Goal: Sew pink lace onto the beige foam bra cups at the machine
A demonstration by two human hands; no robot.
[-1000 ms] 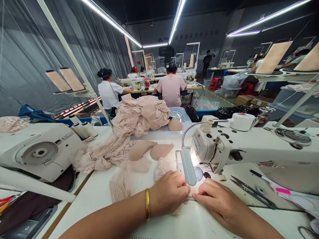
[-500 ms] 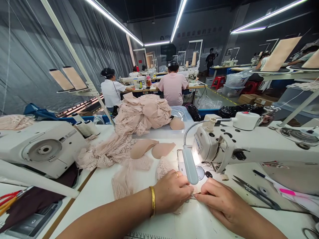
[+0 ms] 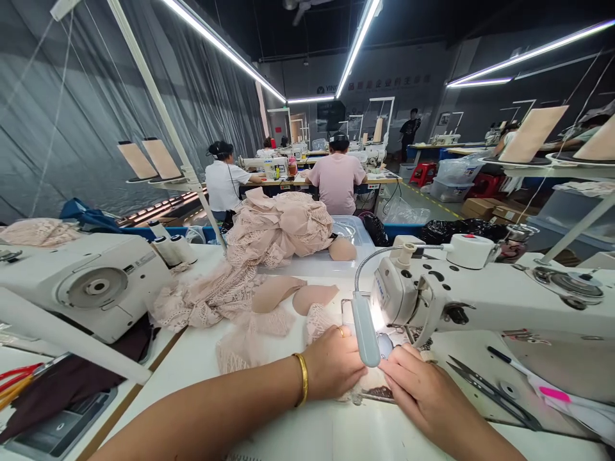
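My left hand [image 3: 336, 363], with a gold ring and bracelet, is closed over beige lace fabric [image 3: 318, 322] beside the sewing machine's [image 3: 401, 291] needle area. Fingers of my right hand [image 3: 419, 384] are pinched together at the same work, just right of the lamp. Between the hands only a little pale fabric shows; the fingertips and needle are largely hidden by the grey lamp head [image 3: 366, 333]. Two beige bra cups [image 3: 314, 298] lie behind my left hand, near sheer lace pieces [image 3: 250, 339].
A heap of beige lace and cups [image 3: 283, 224] sits on a clear plastic bin [image 3: 358, 227]. Black thread snips [image 3: 494, 392] and a pen [image 3: 500, 357] lie to the right. Another machine [image 3: 91, 282] stands left. Co-workers [image 3: 337, 173] sit ahead.
Both hands have moved slightly forward, towards the needle area, and the right hand's fingers are closer together. A dark gap in the machine bed now shows between them. The view has tilted slightly.
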